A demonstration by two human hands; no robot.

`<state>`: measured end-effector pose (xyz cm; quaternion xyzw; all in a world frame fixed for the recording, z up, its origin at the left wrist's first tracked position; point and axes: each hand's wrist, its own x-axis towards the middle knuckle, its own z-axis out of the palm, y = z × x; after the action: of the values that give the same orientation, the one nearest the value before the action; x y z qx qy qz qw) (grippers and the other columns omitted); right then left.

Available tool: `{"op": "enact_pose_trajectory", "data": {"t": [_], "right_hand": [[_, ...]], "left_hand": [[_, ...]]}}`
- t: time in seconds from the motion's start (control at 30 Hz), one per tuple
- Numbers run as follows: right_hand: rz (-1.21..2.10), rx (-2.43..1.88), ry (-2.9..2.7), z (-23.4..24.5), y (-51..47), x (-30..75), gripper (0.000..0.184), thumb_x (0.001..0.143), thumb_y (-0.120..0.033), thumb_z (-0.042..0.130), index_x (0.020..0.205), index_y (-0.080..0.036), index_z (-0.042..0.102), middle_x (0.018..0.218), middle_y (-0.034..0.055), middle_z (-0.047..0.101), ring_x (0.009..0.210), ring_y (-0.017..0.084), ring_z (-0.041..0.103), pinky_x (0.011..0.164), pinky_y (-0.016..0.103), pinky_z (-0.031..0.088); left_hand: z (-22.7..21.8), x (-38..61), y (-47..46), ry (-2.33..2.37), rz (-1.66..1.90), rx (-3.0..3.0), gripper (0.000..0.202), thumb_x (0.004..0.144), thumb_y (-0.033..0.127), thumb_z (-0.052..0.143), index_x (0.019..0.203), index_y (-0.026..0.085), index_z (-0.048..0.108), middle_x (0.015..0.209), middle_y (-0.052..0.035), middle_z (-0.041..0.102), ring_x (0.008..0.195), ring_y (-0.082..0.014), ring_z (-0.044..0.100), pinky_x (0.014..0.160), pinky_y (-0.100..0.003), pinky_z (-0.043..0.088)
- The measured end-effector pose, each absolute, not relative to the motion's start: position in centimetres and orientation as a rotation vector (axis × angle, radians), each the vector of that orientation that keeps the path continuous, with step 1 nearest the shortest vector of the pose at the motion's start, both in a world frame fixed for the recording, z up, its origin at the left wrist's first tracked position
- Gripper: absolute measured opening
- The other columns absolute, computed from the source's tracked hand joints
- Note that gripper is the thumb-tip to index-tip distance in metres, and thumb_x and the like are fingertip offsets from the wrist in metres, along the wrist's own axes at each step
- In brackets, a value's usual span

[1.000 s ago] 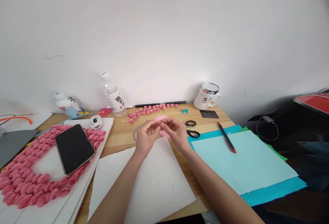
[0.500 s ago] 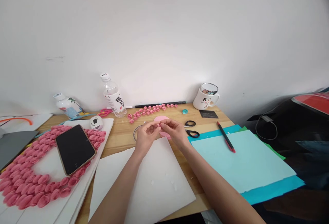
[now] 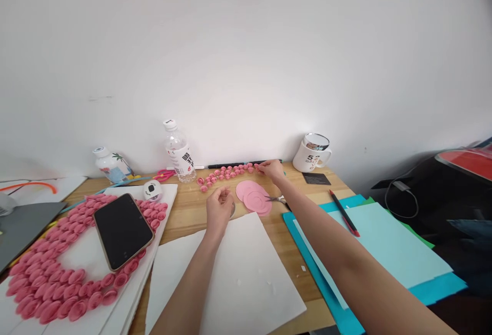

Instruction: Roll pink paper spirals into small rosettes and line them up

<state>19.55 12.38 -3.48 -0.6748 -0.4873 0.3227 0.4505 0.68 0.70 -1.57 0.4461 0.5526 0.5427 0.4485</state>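
Observation:
My right hand (image 3: pixel 272 170) reaches to the right end of a row of small pink rolled paper flowers (image 3: pixel 227 172) and pinches one pink paper flower (image 3: pixel 261 168) there. Nearer to me, my left hand (image 3: pixel 219 206) hovers with its fingers curled together; whether anything is in them is hidden. Partly behind it is a roll of tape (image 3: pixel 232 210). Between the hands lie pink paper circles (image 3: pixel 257 200), the top one with a spiral line. The tips of the scissors (image 3: pixel 279 199) rest by the circles, and my right forearm covers part of their handles.
White paper (image 3: pixel 234 263) lies in front. On the left, a phone (image 3: pixel 123 230) rests on a ring of pink paper flowers (image 3: pixel 49 278). A water bottle (image 3: pixel 180 155) and a mug (image 3: pixel 312 153) stand by the wall. Light blue sheets (image 3: pixel 392 243) and a pen (image 3: pixel 344 213) are on the right.
My hands have parted. The right one has moved forward and right to the flower row, the left one slightly back. The pink circles and scissor blades are uncovered, and the view has shifted slightly.

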Motion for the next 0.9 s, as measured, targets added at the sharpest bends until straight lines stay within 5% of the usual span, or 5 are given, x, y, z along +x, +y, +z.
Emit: {"op": "enact_pose_trajectory", "data": {"t": [0.5,0.73,0.9], "right_hand": [[0.685,-1.817,-1.343,-2.7,10.3,21.7,0.013,0.068,-0.016,0.055,0.075,-0.013,0.066,0.064,0.0066,0.068,0.054,0.015,0.064,0.055,0.022,0.048],[0.853,-1.7,-1.674,-1.7,4.6,21.8,0.01,0.063,-0.022,0.064,0.071,-0.017,0.066,0.066,0.0026,0.067,0.061,0.014,0.061,0.051,0.02,0.043],[0.691,-1.664,-2.032,-2.5,2.3,20.6,0.041,0.058,-0.029,0.071,0.097,-0.019,0.063,0.091,0.0063,0.06,0.074,0.016,0.058,0.065,0.025,0.043]], "left_hand": [[-1.9,0.2,0.7,1.704,0.873,1.676,0.032,0.07,0.01,0.049,0.101,0.013,0.058,0.071,-0.0028,0.065,0.066,-0.015,0.059,0.069,-0.027,0.044],[-0.5,0.1,-0.2,1.984,0.634,1.937,0.036,0.078,0.012,0.043,0.113,0.011,0.053,0.094,-0.0124,0.064,0.092,-0.0233,0.057,0.077,-0.032,0.042],[-0.3,0.2,-0.6,2.15,0.527,1.948,0.035,0.079,0.013,0.043,0.113,0.014,0.052,0.105,-0.0158,0.058,0.103,-0.032,0.05,0.08,-0.043,0.039]]}}
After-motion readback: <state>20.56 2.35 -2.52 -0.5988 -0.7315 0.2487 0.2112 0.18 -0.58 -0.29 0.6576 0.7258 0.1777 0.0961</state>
